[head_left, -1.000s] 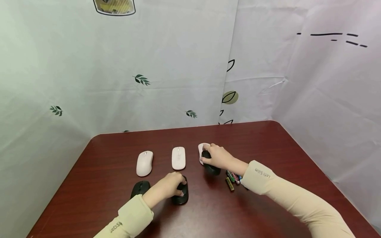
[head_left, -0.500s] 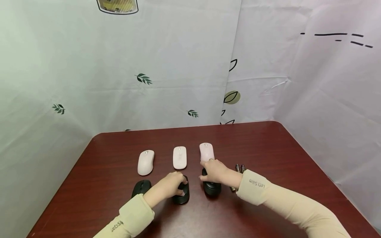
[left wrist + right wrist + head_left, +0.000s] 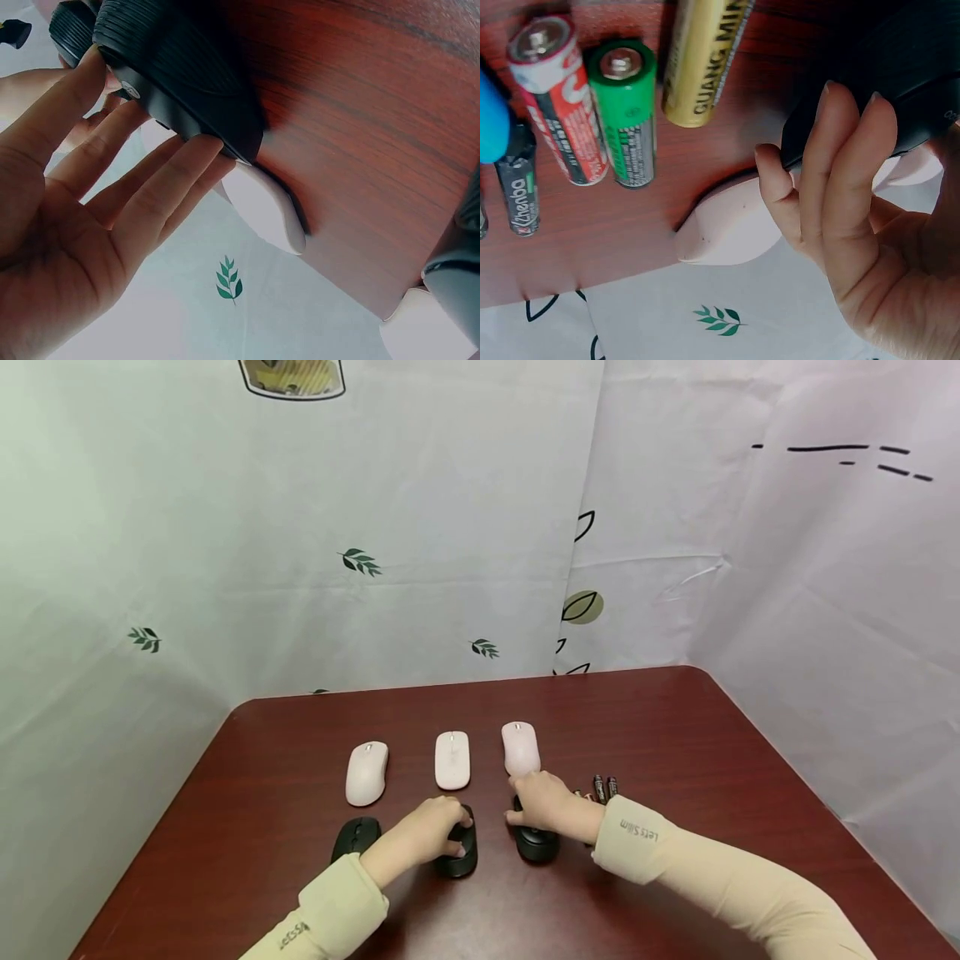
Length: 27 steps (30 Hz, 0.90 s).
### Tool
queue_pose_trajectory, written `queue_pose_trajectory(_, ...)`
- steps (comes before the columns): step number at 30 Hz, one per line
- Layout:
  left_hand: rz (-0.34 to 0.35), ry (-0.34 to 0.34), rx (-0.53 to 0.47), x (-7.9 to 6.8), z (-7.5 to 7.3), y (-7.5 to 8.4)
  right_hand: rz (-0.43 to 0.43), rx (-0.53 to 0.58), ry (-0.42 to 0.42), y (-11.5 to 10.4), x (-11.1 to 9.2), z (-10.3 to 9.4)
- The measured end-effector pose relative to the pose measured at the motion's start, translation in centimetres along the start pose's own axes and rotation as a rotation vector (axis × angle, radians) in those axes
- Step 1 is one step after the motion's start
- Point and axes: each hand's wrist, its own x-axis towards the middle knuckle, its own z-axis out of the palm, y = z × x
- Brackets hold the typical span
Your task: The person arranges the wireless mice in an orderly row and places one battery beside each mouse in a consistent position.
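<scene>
Six computer mice are set out in two rows of three. The back row is placed and untouched: left white mouse (image 3: 367, 773), middle white mouse (image 3: 452, 760), pink mouse (image 3: 521, 747). In front, the left black mouse (image 3: 356, 837) lies free. The left hand (image 3: 422, 828) is clamped on the middle black mouse (image 3: 465, 842); the right hand (image 3: 547, 802) has its fingers curled around the right black mouse (image 3: 536, 847), directly in front of the pink one. The arrangement is judged nearly complete; release of these two mice is not yet done. Batteries, among them a red battery (image 3: 564, 109), a green battery (image 3: 626, 112) and a gold battery (image 3: 701, 64), lie loose beside the right hand, apparently unsorted.

Surface: a dark red wood-grain table (image 3: 637, 718), glossy, far corners rounded. Room: white sheeting (image 3: 450, 510) hangs behind and at both sides, creased, printed with leaf sprigs (image 3: 360, 562).
</scene>
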Motion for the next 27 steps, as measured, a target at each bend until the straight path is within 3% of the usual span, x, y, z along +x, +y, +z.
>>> queue_pose_trajectory(2, -0.002, 0.005, -0.002, 0.0, 0.0, 0.0, -0.028, -0.014, 0.044, 0.8, 0.4, 1.4)
queue_pose_trajectory(5, -0.005, 0.010, 0.001, -0.1, 0.1, -0.1, -0.034, -0.032, 0.055, 1.1, 0.6, 2.0)
queue_pose_trajectory(13, 0.004, 0.012, 0.003, 0.1, 0.0, 0.1, 0.042, -0.096, -0.072, -0.7, -0.1, -0.1)
queue_pose_trajectory(20, 0.003, 0.014, 0.018, 0.1, 0.0, 0.2, 0.055, -0.115, -0.104, -0.7, 0.1, 0.0)
queue_pose_trajectory(27, 0.020, 0.016, 0.047, -0.1, -0.1, 0.4, 0.094, -0.101, -0.149, -0.5, 0.4, -1.1)
